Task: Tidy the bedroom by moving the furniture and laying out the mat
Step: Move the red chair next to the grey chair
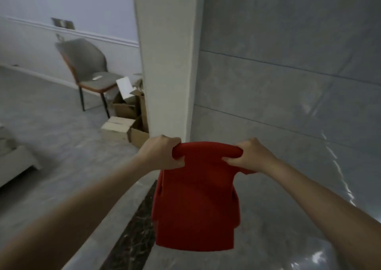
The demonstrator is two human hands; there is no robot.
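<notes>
- The left hand (159,152) is curled over the left end of the top edge of a red chair (198,203), fingers wrapped tightly round it.
- The right hand (247,156) grips the right end of the same top edge, fingers tucked under and thumb over the top.
- The red chair is seen from above and behind, its back facing the camera; whether its legs touch the floor cannot be told, since they are hidden beneath it.
- The chair sits just in front of a white pillar (169,63), over a dark marbled strip (134,238) that runs across the glossy grey floor (61,146).
- To the right of the pillar stands a grey tiled wall (288,63).
- Further back on the left, a grey chair (88,67) with thin dark legs stands against a pale wall; a small white item lies on its seat, too small to identify.
- Open cardboard boxes (127,112) are piled between the grey chair and the pillar.
- A pale piece of furniture (14,158) shows at the left edge.
- No writing or labels can be read anywhere.
</notes>
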